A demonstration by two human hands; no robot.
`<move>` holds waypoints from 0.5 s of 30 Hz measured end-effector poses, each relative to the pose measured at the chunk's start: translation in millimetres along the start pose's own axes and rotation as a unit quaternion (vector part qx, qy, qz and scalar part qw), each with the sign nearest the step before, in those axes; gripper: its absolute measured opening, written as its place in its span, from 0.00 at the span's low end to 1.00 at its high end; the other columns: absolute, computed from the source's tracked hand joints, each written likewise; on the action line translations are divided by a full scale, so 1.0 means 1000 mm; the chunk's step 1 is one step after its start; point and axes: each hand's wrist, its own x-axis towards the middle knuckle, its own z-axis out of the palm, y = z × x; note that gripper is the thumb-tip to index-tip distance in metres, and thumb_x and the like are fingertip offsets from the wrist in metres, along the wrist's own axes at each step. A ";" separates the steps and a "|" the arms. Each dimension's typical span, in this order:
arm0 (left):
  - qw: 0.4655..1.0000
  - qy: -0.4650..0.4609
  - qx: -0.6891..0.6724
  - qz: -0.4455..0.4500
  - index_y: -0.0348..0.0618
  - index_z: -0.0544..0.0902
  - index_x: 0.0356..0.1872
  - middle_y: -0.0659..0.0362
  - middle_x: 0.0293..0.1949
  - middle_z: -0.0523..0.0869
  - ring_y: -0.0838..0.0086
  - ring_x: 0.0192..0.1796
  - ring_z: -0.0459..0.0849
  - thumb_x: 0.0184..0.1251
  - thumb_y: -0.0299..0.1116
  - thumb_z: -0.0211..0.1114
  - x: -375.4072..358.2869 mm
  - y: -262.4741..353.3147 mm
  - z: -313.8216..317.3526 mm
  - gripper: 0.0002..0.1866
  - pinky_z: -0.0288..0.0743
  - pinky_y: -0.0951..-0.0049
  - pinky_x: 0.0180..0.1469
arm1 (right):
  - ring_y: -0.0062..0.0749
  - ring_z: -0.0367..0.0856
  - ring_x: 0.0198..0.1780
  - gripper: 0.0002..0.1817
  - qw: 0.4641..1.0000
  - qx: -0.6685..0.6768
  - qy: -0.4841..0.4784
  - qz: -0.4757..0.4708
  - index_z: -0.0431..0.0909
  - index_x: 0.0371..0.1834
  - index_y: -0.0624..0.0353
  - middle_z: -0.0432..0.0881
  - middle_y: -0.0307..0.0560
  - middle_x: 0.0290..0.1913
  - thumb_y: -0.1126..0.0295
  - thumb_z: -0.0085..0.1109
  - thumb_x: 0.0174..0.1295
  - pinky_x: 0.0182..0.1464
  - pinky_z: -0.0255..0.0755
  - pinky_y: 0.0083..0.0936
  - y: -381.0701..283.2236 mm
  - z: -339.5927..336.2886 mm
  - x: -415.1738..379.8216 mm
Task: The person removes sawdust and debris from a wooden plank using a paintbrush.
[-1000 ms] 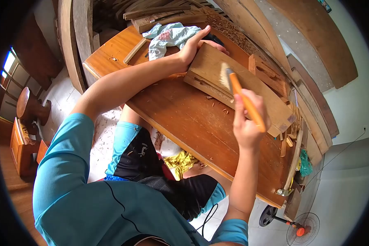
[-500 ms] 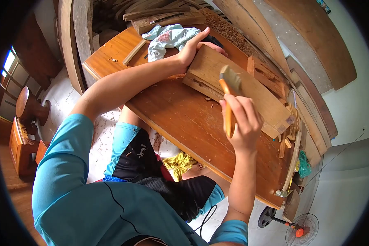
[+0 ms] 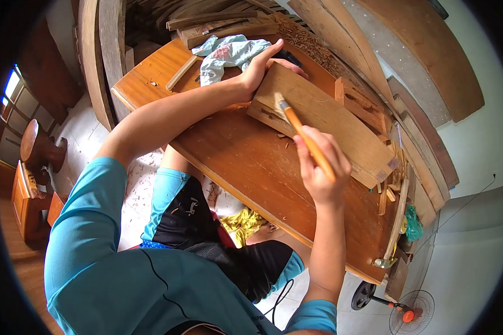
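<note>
Diagonally, right hand (image 3: 325, 167) gripping brush (image 3: 307, 139), left hand (image 3: 262, 67) bracing wooden block (image 3: 324, 120).

Best lane: bare table (image 3: 246, 162) strip between wooden block (image 3: 335, 125) and near edge, flat access between the forearms, only small shavings (image 3: 286, 143) in it. Left forearm (image 3: 179, 111) crosses the left part; right hand (image 3: 325, 167) and brush (image 3: 306, 134) block top-down access mid-block. Far side tight: notched wood (image 3: 364, 109) beside block. Right end: offcuts (image 3: 382, 200). Far left: crumpled bag (image 3: 229, 54), stick (image 3: 182, 73).
</note>
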 end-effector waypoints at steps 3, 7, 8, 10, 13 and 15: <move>1.000 0.003 0.005 0.000 0.36 0.93 0.53 0.45 0.65 0.92 0.55 0.68 0.89 0.81 0.79 0.47 0.000 -0.001 -0.002 0.49 0.77 0.55 0.77 | 0.35 0.92 0.37 0.14 0.997 -0.009 0.050 0.050 0.87 0.57 0.59 0.91 0.46 0.41 0.76 0.78 0.71 0.36 0.85 0.30 0.008 -0.007 -0.001; 1.000 -0.001 0.012 0.008 0.37 0.94 0.53 0.45 0.65 0.92 0.55 0.68 0.89 0.81 0.79 0.47 0.001 -0.001 -0.002 0.49 0.77 0.55 0.77 | 0.34 0.90 0.36 0.14 0.991 -0.072 0.107 0.029 0.87 0.57 0.61 0.91 0.48 0.42 0.77 0.78 0.71 0.34 0.83 0.30 0.022 -0.025 0.003; 1.000 -0.003 0.013 0.008 0.38 0.94 0.53 0.45 0.65 0.92 0.55 0.68 0.89 0.81 0.79 0.47 0.000 -0.001 -0.002 0.49 0.77 0.55 0.77 | 0.34 0.90 0.36 0.15 0.989 -0.090 0.118 0.016 0.87 0.58 0.62 0.91 0.49 0.43 0.77 0.77 0.71 0.33 0.82 0.30 0.025 -0.029 0.003; 1.000 -0.001 0.010 0.005 0.38 0.94 0.53 0.45 0.65 0.92 0.55 0.68 0.89 0.81 0.79 0.47 0.000 -0.002 -0.002 0.49 0.77 0.55 0.77 | 0.34 0.89 0.37 0.15 0.986 -0.116 0.116 -0.007 0.87 0.57 0.62 0.91 0.49 0.44 0.78 0.78 0.70 0.33 0.82 0.30 0.025 -0.030 0.003; 1.000 -0.002 0.010 0.007 0.37 0.94 0.53 0.45 0.65 0.92 0.55 0.68 0.89 0.81 0.79 0.47 0.001 -0.001 -0.002 0.49 0.78 0.55 0.77 | 0.35 0.90 0.38 0.15 0.987 -0.133 0.078 -0.042 0.89 0.55 0.61 0.89 0.48 0.45 0.80 0.79 0.66 0.35 0.84 0.32 0.021 -0.028 0.004; 1.000 -0.001 0.008 0.005 0.37 0.94 0.53 0.44 0.65 0.92 0.55 0.68 0.89 0.81 0.79 0.47 0.001 -0.001 -0.003 0.49 0.78 0.55 0.76 | 0.34 0.88 0.37 0.13 0.994 -0.102 0.022 -0.025 0.91 0.52 0.57 0.86 0.42 0.41 0.76 0.80 0.65 0.35 0.82 0.35 0.015 -0.023 0.003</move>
